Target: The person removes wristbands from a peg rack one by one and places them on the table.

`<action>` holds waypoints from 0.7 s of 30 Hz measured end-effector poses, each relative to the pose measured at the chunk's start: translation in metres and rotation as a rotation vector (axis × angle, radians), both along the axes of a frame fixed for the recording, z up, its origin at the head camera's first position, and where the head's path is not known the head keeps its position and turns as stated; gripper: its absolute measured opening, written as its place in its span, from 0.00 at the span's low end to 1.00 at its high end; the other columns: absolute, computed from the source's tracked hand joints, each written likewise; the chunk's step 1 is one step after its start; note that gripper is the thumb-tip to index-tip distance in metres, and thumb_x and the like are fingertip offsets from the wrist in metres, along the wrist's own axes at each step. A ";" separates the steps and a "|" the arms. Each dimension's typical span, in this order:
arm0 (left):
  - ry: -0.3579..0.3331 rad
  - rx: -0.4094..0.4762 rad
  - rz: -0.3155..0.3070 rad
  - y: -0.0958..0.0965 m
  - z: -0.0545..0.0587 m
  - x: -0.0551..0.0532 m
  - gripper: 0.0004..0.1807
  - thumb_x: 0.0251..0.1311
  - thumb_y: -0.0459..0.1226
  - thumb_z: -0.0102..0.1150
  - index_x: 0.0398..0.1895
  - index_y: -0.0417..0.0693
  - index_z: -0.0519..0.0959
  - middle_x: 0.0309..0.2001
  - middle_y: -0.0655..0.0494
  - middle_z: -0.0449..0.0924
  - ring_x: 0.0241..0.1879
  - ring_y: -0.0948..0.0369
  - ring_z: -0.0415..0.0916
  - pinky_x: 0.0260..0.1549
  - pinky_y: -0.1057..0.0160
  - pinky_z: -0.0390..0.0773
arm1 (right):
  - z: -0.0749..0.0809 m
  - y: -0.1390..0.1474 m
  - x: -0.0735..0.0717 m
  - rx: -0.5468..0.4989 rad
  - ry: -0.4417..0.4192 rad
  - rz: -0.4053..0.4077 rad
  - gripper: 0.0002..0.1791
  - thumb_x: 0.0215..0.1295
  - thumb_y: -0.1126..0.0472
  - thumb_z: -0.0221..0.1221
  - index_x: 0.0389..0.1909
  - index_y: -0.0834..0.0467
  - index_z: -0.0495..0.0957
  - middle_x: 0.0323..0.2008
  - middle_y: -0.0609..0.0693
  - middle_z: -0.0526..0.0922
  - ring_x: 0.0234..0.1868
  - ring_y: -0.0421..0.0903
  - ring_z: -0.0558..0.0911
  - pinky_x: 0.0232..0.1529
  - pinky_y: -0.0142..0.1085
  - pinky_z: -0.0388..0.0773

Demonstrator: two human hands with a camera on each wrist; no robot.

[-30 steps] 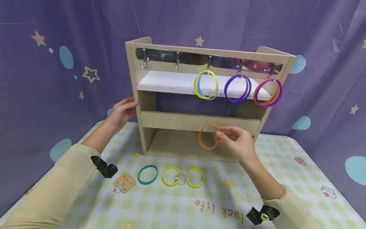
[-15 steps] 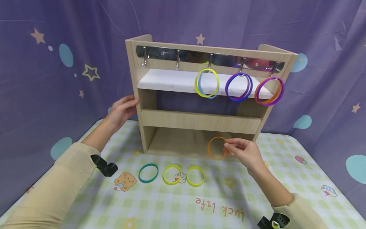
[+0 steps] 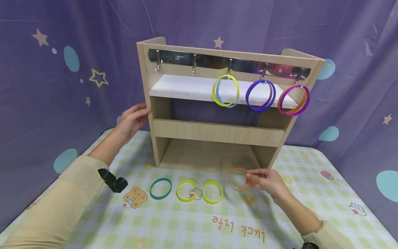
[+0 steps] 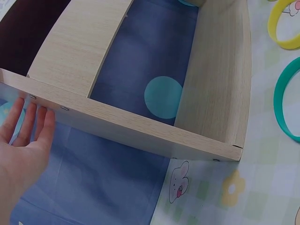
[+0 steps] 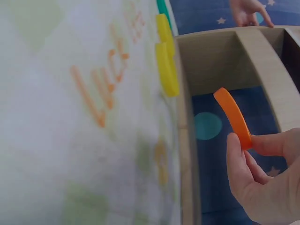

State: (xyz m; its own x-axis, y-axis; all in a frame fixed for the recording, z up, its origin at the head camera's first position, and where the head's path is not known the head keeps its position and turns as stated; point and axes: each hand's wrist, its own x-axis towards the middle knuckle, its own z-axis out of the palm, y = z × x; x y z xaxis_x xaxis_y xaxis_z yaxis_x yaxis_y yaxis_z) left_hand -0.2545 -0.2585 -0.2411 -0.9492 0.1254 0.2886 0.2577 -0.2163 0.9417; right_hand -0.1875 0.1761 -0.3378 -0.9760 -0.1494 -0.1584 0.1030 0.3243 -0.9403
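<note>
Read as a clock laid over the head view, the left hand (image 3: 132, 121) is at nine, its fingers extended and not clenched, the tips against the outer side of the wooden shelf unit (image 3: 217, 132). It seems to be steadying the unit.

The first metal hook (image 3: 157, 62) is at eleven. At seven a teal silicone band (image 3: 159, 198) lies flat on the checked tablecloth (image 3: 183, 231); near six come the left yellow band (image 3: 186, 200) and the right yellow band (image 3: 212, 202), just beside each other. The second hook (image 3: 194, 65) is at twelve.

From one to three o'clock, the other hooks carry a yellow-and-light-blue pair of bands (image 3: 214, 94), a blue-and-purple pair (image 3: 274, 95) and a purple-and-orange pair (image 3: 308, 98).

Toward five is the orange band (image 5: 236, 118), pinched by its edge between the thumb and fingers of the right hand (image 3: 268, 182) at four, apparently off the cloth. Handling this single band looks like the step in hand; a move calls for keeping that light pinch and the ring's angle.

The base's front edge lies just behind the ring and could catch it; the open side is toward the wearer, between four and six.
</note>
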 end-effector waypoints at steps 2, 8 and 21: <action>0.001 0.002 0.003 0.000 0.000 0.000 0.07 0.68 0.35 0.53 0.46 0.50 0.76 0.42 0.62 0.80 0.43 0.67 0.78 0.46 0.72 0.77 | -0.006 0.001 0.000 0.001 -0.012 0.033 0.22 0.65 0.62 0.61 0.52 0.75 0.74 0.35 0.53 0.88 0.36 0.44 0.87 0.42 0.36 0.84; 0.001 0.006 0.008 0.001 -0.001 0.000 0.06 0.68 0.35 0.53 0.44 0.51 0.77 0.42 0.63 0.80 0.42 0.67 0.77 0.46 0.72 0.77 | -0.024 0.004 -0.001 0.019 -0.030 0.144 0.21 0.65 0.66 0.59 0.51 0.80 0.72 0.35 0.57 0.87 0.33 0.42 0.86 0.39 0.38 0.85; -0.008 -0.001 0.015 0.001 -0.001 0.001 0.06 0.68 0.35 0.52 0.44 0.52 0.77 0.42 0.64 0.80 0.43 0.68 0.77 0.48 0.73 0.76 | -0.030 0.000 0.000 0.086 -0.020 0.190 0.18 0.66 0.66 0.58 0.47 0.79 0.75 0.33 0.58 0.86 0.31 0.43 0.85 0.37 0.39 0.85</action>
